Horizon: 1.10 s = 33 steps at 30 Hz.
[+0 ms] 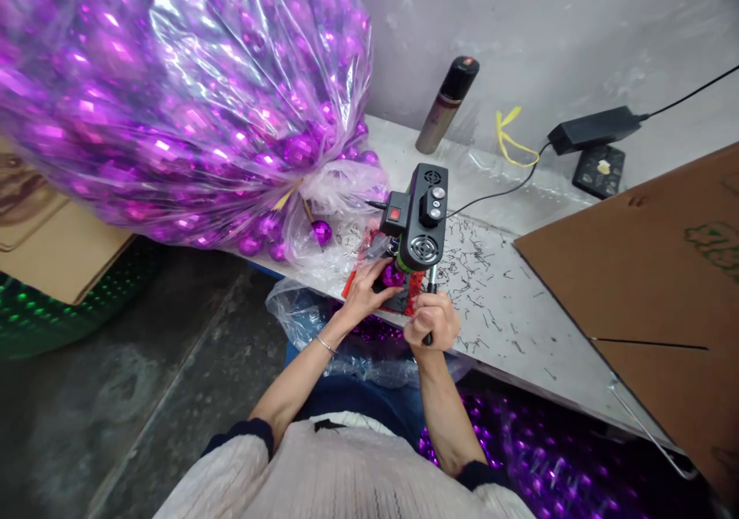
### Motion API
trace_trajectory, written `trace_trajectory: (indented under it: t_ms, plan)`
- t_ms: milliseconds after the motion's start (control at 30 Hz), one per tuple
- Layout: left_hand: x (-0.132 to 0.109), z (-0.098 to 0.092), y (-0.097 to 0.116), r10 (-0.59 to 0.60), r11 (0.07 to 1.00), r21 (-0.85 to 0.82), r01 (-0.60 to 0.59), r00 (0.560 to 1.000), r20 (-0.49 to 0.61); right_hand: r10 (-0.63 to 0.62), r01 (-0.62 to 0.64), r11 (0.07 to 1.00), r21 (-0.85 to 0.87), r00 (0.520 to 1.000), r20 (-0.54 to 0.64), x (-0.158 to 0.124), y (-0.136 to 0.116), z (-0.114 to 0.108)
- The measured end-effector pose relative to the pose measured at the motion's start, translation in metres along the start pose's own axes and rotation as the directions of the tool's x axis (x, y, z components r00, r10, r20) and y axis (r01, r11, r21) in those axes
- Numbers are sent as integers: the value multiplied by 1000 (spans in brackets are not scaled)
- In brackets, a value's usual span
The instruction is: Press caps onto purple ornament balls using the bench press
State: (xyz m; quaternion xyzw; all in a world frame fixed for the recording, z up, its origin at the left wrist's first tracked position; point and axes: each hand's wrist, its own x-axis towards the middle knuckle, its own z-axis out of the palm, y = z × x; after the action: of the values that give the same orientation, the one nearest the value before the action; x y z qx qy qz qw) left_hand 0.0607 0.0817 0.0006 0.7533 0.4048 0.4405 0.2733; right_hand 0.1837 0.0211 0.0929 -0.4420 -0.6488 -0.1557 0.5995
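Observation:
A black machine (426,215) with a red switch and round vents stands near the front edge of the table, over a red and black base. Beneath its lower end is a shiny purple ball (393,275). My left hand (369,288) has its fingers around this ball from the left. To the right, my right hand (434,320) is closed around the black-tipped handle of a metal lever (433,275) beside the machine. Another purple ball (321,232) lies on the table, left of the machine.
A large clear bag (231,103) of purple balls fills the upper left. Small dark bits cover the table (519,311). Behind are a spray can (447,105), a yellow tie (511,142) and a black power adapter (597,130). A cardboard box (647,272) stands right.

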Motion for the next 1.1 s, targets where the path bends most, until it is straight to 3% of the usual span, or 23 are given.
trace_trajectory:
  t_ms: [133,333,400,500,600,700,767,833,933,1033,1100]
  plan:
    - [-14,-6,7,68,997,47,-68,998,-4,85,-83,994,-69,996,26,22,-12,-10]
    - [-77,-18,18,352,911,213,-354,935,48,8,-1,998,-61,992,124,18,-10,-15]
    - [-83,-27,15,393,886,254,-388,919,35,-1,8,999,-47,992,128,13,-8,-15]
    - [-52,-51,2,339,901,322,-292,935,-102,11,-8,1000,-28,994,112,10,-8,-13]
    - [9,-85,-17,93,922,386,1,969,-227,32,-32,999,-10,995,89,9,-8,-11]
    - [59,-111,-35,-151,816,528,234,969,-197,37,-36,999,-10,995,89,11,-10,-11]
    - [75,-120,-43,-251,731,619,287,957,-147,28,-26,999,-19,995,92,12,-11,-11]
    - [79,-124,-46,-279,710,650,272,956,-95,17,-14,1000,-26,996,89,14,-11,-11]
    - [73,-126,-42,-257,818,510,266,962,-90,14,-12,1000,-28,997,82,15,-11,-11]
    - [58,-120,-30,-304,948,62,313,945,-121,40,-38,999,-37,997,73,19,-12,-12]
    - [44,-108,-20,-373,906,-248,344,925,-77,67,-64,997,-47,996,52,24,-13,-12]
